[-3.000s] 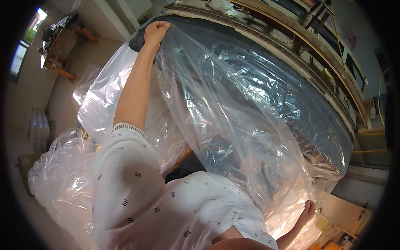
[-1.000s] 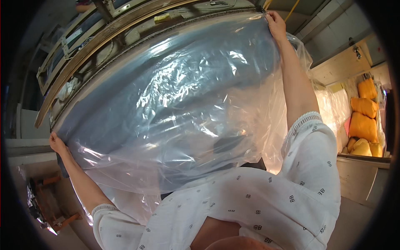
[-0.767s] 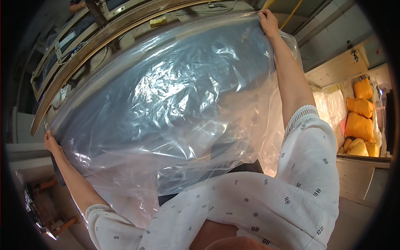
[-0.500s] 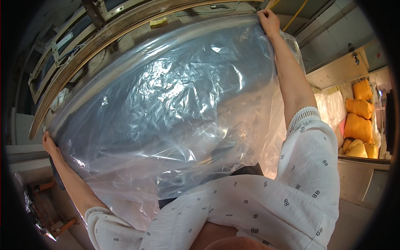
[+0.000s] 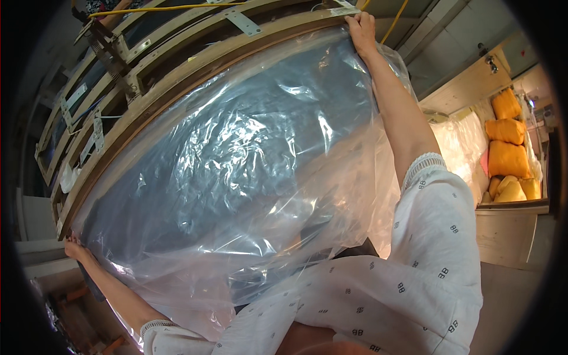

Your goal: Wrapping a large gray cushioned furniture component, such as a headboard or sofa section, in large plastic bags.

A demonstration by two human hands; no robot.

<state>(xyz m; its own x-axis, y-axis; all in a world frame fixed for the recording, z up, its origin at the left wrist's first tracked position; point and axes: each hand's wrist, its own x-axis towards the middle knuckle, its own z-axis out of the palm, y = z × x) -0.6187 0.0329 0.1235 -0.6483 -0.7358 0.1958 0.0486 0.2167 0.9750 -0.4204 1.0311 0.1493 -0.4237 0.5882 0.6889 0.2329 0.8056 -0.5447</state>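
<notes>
A large clear plastic sheet is stretched wide between my hands, wrinkled and shiny, with a dark surface showing through it. My right hand grips its far right corner, fingers closed. At the left end, my left hand is closed on the sheet's other corner, partly blurred and small. Along the sheet's far edge runs a long wooden bar, right beside both hands. Toward my body the plastic hangs loose in folds, with pale pinkish layers.
Beyond the bar stands a wooden frame with metal brackets and a yellow cord. At the right, a wooden-edged opening shows stacked orange bundles. Part of another person appears at the top left.
The wooden bar now lies close along the sheet's far edge, where a gap with a small yellowish block showed before. Both hands still hold the corners; my left hand appears lower in view.
</notes>
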